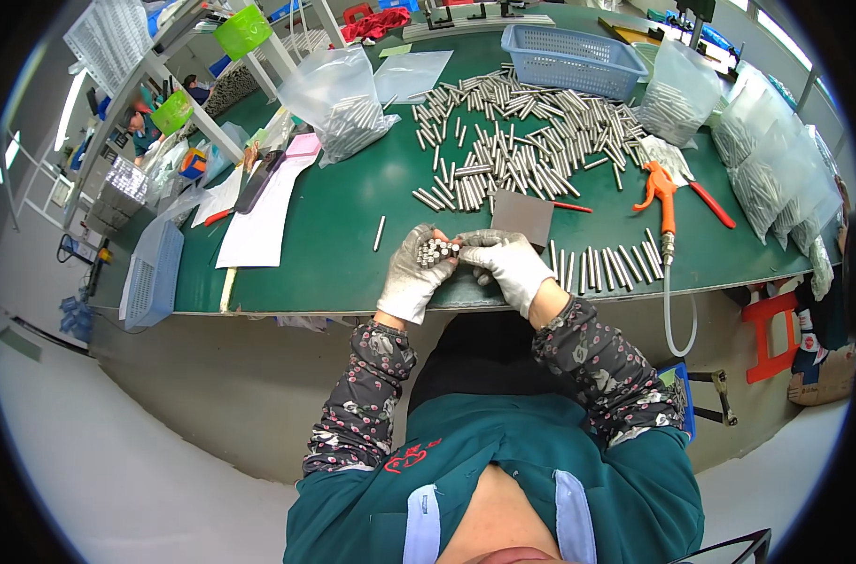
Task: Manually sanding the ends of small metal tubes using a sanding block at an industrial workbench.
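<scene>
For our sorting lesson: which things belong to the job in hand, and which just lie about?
Likely the job:
- left hand
- right hand
- metal pin bundle
- loose pin heap
- pin row

Seemingly lying about:
- white paper
- pink pad
- red cloth

Your bench is dark green-topped; read it as a clock face centred on its middle, six o'clock at your edge. Around the centre, spreading toward one o'clock, you have a loose heap of metal pins point(531, 132), with a blue basket point(574, 75) beyond it at one. A clear bag of pins point(346, 127) sits at ten, white paper point(259, 226) at nine, and a single pin point(379, 233) at eight. Your rough row of pins point(594, 271) lies at four, an orange air gun point(667, 202) at three, and another filled bag point(672, 108) at two.
</scene>
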